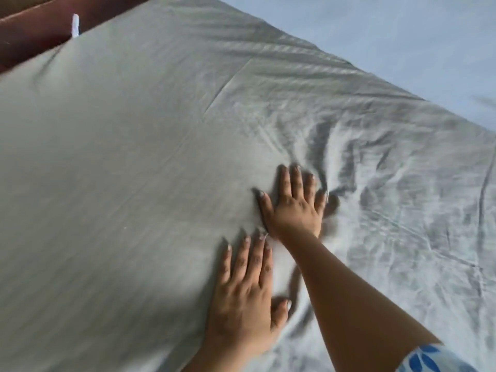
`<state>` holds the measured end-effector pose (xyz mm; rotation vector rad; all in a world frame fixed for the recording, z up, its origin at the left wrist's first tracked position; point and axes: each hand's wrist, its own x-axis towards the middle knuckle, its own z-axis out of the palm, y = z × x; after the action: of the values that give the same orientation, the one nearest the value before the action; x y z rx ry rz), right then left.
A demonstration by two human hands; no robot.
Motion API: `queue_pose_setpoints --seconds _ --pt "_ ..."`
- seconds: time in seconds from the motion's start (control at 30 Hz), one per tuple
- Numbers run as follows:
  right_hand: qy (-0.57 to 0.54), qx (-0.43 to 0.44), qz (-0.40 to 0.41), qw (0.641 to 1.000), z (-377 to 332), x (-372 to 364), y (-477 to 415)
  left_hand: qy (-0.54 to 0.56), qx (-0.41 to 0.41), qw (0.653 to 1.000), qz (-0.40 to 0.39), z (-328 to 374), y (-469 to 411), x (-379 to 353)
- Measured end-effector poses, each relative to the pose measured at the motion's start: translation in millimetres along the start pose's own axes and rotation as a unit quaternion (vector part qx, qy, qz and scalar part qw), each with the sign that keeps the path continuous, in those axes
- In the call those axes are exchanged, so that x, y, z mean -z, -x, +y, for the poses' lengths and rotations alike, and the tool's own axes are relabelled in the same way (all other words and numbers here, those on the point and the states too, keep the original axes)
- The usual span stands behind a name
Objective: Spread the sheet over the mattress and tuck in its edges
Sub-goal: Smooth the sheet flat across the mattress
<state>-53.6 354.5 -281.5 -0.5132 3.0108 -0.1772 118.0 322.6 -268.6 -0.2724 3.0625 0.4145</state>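
Nearest the camera, a blue-and-white leaf-patterned sleeve (434,358) is showing at the bottom right corner, and the bare forearm is reaching out of it across the bed. Just left of that arm, the left hand (241,294) is lying flat on the pale grey-green fabric sheet (120,157), its fingers straight and slightly spread and its thumb out to the side. It grips nothing. The right hand (294,208) is lying just beyond it, also flat and splayed with the palm down. Neither hand is pinching cloth. They are probably pressing with open palms because that pushes slack along without lifting the fabric.

The sheet is covering the whole top of the mattress, which is hidden under it. On the side towards the reddish-brown wooden bed frame (32,36) at the top left corner, the fabric is lying smooth. On the other side, a field of deep creases (375,183) is fanning out from the right fingertips towards the far edge of the bed. The hands are therefore sitting on the line between smoothed and rumpled cloth, which fits a sweep towards the wrinkled side.

A small white tab (75,25) is standing up between the frame and the bed edge; I cannot tell what it is. A pale blue surface (402,36) is lying beyond the far edge. Spreading seems nearly done. Whether any edge is tucked in cannot be told from here.
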Motion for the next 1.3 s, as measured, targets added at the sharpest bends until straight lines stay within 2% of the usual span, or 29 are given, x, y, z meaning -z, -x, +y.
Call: queue_pose_setpoints --seconds 0.1,0.17,0.23,0.3,0.4,0.47,0.53,0.57,0.67,0.73,0.83,0.9,1.0,1.1,1.2,1.3 --pt "0.013 -0.051 -0.024 0.998 47 10 25 -0.036 -0.01 0.999 0.013 43 25 -12" --pt "0.038 -0.087 -0.036 0.995 76 20 44 -0.054 -0.056 0.994 0.075 74 43 -25" --pt "0.06 -0.107 -0.054 0.991 90 30 49 -0.056 -0.086 0.993 0.054 89 58 -34" --pt "0.067 -0.104 -0.035 0.992 89 42 41 -0.047 -0.064 0.992 0.1 92 69 -40" --pt "0.045 -0.007 -0.019 0.999 59 44 21 -0.064 0.043 0.991 0.109 91 83 -39" --pt "0.033 0.078 -0.06 0.995 40 32 22 -0.097 0.04 0.986 0.127 96 89 -44" --pt "0.029 0.1 -0.071 0.992 41 17 36 -0.11 0.018 0.982 0.152 106 93 -49" --pt "0.027 0.084 -0.056 0.995 50 11 44 -0.107 0.004 0.982 0.154 113 95 -51" --pt "0.027 0.023 -0.025 0.999 86 7 71 -0.094 -0.024 0.991 0.096 122 108 -42" --pt "0.053 -0.008 -0.031 0.998 109 12 84 -0.117 -0.034 0.987 0.103 122 112 -24" --pt "0.094 -0.07 -0.071 0.991 125 25 94 -0.135 -0.064 0.975 0.162 120 126 -22" --pt "0.112 -0.084 -0.067 0.988 109 34 94 -0.106 -0.035 0.977 0.181 111 139 -30" --pt "0.073 0.011 -0.041 0.996 49 33 91 -0.057 0.073 0.978 0.186 83 157 -29" --pt "0.029 0.111 -0.078 0.99 -13 13 115 -0.071 0.05 0.984 0.153 75 175 -38" --pt "0.017 0.102 -0.09 0.991 -16 -1 137 -0.073 0.056 0.978 0.188 91 179 -49" --pt "0.022 0.083 -0.094 0.992 26 3 153 -0.121 -0.002 0.963 0.241 106 184 -56"
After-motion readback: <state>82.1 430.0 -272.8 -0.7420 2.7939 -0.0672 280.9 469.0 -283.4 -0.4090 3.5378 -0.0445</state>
